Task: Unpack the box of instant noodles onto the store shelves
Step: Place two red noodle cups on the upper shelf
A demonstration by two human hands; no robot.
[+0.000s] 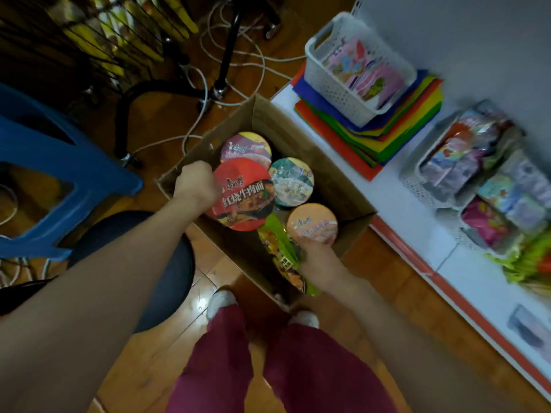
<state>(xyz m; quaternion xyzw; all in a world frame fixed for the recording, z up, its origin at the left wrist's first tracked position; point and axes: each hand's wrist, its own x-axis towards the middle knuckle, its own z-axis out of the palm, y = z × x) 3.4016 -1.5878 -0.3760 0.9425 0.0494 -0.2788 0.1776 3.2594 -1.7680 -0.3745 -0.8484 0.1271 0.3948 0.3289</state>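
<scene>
Your left hand (195, 186) grips the red bowl (243, 195) at its near-left rim, fingers curled under the edge; the bowl sits tilted, raised a little above its neighbours in the box (337, 186). Your right hand (320, 259) closes on the near side of the orange bowl (312, 223), fingertips hidden behind it, so how firm that hold is cannot be told.

Beyond the left grip, a maroon-lidded bowl (246, 146) lies partly under the red one. Between the two grips and further out stands a teal bowl (291, 181). Just left of the right hand, a green packet (278, 248) leans against the box's near wall.

The box rests open on the floor, at your feet. To the right of the right hand runs the shelf (411, 216), white with an orange front edge.

On the shelf, well past the right grip, are a white basket (337, 90) on stacked coloured sheets (387, 129), and further baskets of packets (477, 162).

Progress, judged: early. No noodle bowl shows on the shelf; four bowls and at least one packet are in the box. Both hands are at the pick-up step. Lifting, carrying right and placing all remain. Bare shelf surface lies nearest the right hand.
</scene>
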